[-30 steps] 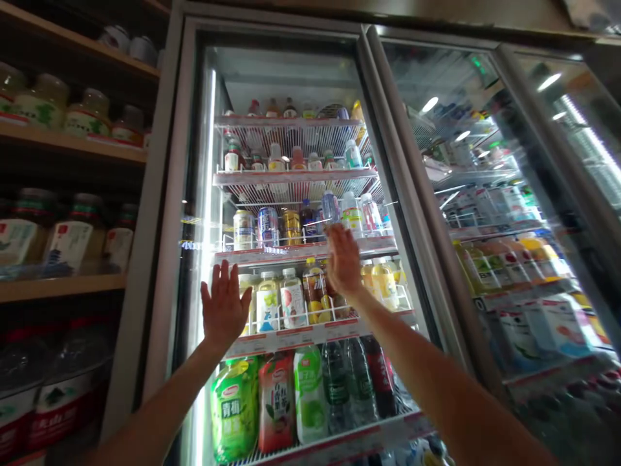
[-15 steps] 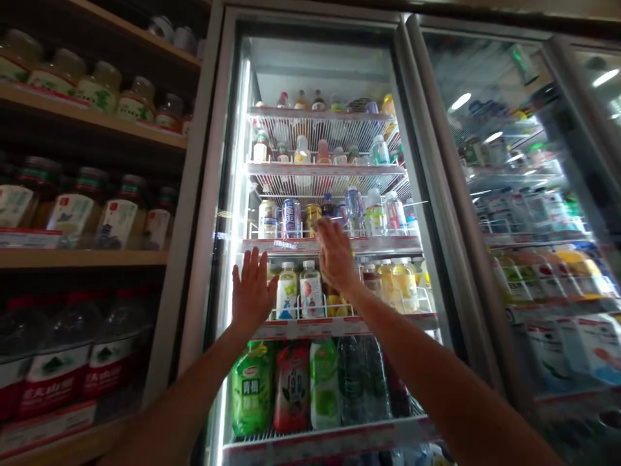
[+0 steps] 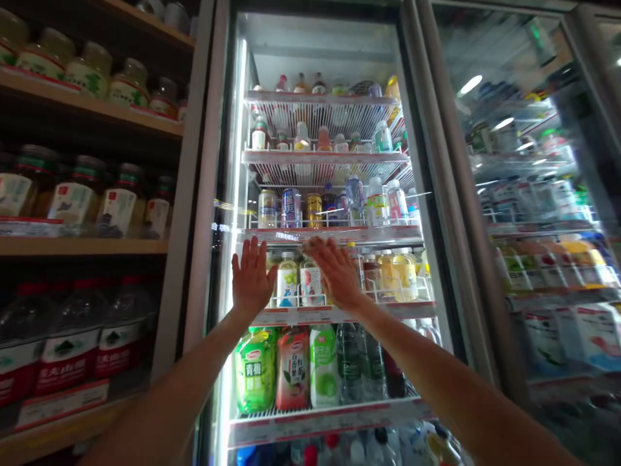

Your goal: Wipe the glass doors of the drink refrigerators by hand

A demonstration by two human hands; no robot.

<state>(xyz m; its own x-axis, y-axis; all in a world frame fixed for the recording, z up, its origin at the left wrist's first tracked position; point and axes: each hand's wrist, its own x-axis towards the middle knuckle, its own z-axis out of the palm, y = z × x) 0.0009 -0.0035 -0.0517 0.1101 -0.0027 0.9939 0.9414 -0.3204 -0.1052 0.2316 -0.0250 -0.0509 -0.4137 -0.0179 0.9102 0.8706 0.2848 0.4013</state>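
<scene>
My left hand (image 3: 252, 275) is raised with its fingers stretched out, in front of the left side of a lit drinks fridge; nothing is in it. My right hand (image 3: 337, 273) is also flat and holds nothing, its fingers leaning left before the same shelf. Whether either palm touches the glass door, I cannot tell. Between the hands stand a bottle with a green-fruit label (image 3: 287, 281) and a bottle with a pink-fruit label (image 3: 310, 283). Below them sit a large green bottle (image 3: 255, 372), a red tea bottle (image 3: 292, 372) and a white-green bottle (image 3: 324, 369).
Cans (image 3: 291, 208) and small bottles fill the upper fridge shelves. Wooden shelves (image 3: 87, 246) with jars and large red-labelled bottles (image 3: 63, 343) stand at the left. To the right, past a metal door frame (image 3: 453, 194), is another stocked fridge (image 3: 548, 259).
My right hand has moved lower, its fingers tilting further left. My left hand stays nearly in place. The view has shifted slightly downward, showing bottles on the lowest shelf.
</scene>
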